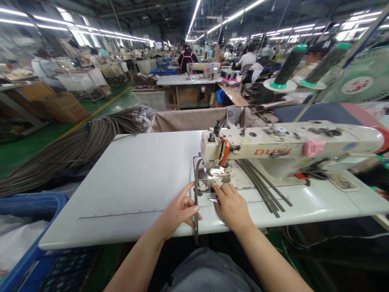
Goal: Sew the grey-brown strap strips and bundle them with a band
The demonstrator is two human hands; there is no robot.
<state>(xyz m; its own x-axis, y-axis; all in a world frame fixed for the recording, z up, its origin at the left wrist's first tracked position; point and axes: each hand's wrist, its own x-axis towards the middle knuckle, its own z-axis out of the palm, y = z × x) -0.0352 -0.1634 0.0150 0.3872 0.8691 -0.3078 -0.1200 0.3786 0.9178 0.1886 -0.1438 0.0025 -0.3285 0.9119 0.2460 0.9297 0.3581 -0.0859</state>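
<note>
A narrow grey-brown strap [196,229] runs from beside the sewing machine's presser area down over the table's front edge. My left hand [178,209] has the strap between thumb and fingers, with the index finger stretched along it. Close to the needle plate [204,186], my right hand [232,205] is closed around a small pointed metal blade [213,200], whose handle is hidden in the palm. Its fingertips reach to the plate's front edge. The white sewing machine [273,148] stands just beyond both hands.
Several cut straps [263,188] lie under the machine arm, to the right. A large bundle of long strips [82,140] hangs beyond the white table [146,170] on the left. A blue crate [57,202] stands lower left; thread cones [288,67] rise at upper right.
</note>
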